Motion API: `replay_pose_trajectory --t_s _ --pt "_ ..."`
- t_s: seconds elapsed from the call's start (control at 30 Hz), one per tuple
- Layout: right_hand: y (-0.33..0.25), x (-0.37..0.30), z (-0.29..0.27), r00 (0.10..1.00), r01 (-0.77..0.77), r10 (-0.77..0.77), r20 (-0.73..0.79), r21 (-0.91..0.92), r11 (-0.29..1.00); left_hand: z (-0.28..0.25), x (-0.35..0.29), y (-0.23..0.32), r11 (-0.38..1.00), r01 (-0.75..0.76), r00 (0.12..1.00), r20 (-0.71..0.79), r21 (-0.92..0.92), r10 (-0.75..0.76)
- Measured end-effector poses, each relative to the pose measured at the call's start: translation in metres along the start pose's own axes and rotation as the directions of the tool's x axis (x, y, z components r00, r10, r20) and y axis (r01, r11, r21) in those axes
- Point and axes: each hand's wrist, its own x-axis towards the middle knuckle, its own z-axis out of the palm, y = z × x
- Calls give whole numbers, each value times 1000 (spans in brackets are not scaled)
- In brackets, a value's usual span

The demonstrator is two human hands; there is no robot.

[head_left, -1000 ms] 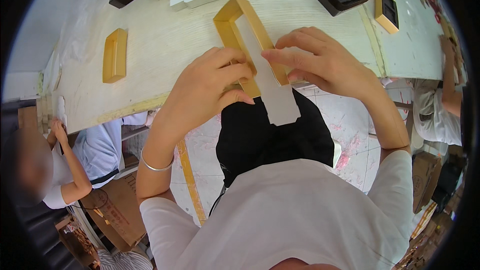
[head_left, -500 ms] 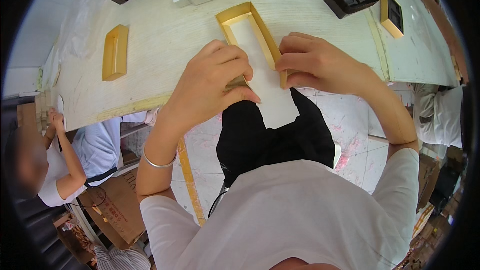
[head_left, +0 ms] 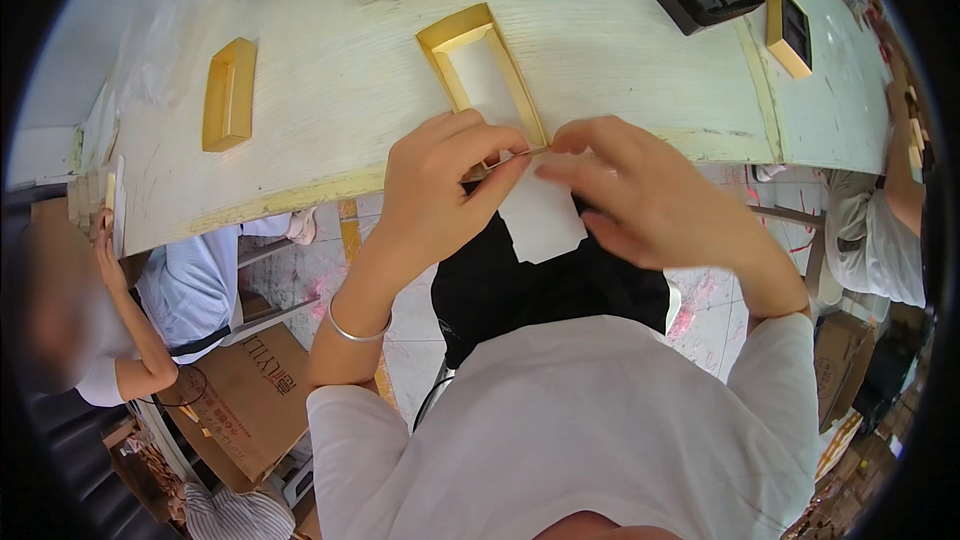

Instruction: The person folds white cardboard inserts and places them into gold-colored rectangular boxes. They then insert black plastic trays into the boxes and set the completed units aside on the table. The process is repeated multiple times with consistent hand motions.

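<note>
Pale wood-grain worktable point(head_left: 300, 50) fills the top of the view, front edge yellowish and worn, curving w/ the lens. Light is bright and even across the top, no hard shadows. Below the table edge: light tiled floor point(head_left: 330, 275) w/ pinkish-red stains, more of it at right. Brown cardboard box point(head_left: 250, 395) on the floor lower left, more cartons point(head_left: 850, 370) stacked lower right. Seated person point(head_left: 110, 340) at left edge in light-blue and white clothes, another person point(head_left: 885, 230) at right edge in a pale top. Pale surface point(head_left: 55, 60) far upper left, too blurred to tell wall from floor.
</note>
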Motion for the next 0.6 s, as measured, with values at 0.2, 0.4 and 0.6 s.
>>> replay_pose_trajectory --t_s 0.2,0.4,0.6 --pt "20 1 23 964 202 -232 -130 -208 957 -11 3 2 992 64 992 114 -109 -51" --pt "26 27 18 951 -218 306 -50 594 775 -9 -1 -17 876 75 995 89 -477 -37" --pt "18 28 29 930 -46 142 -339 277 960 0 -2 -12 907 33 998 -28 -420 -49"
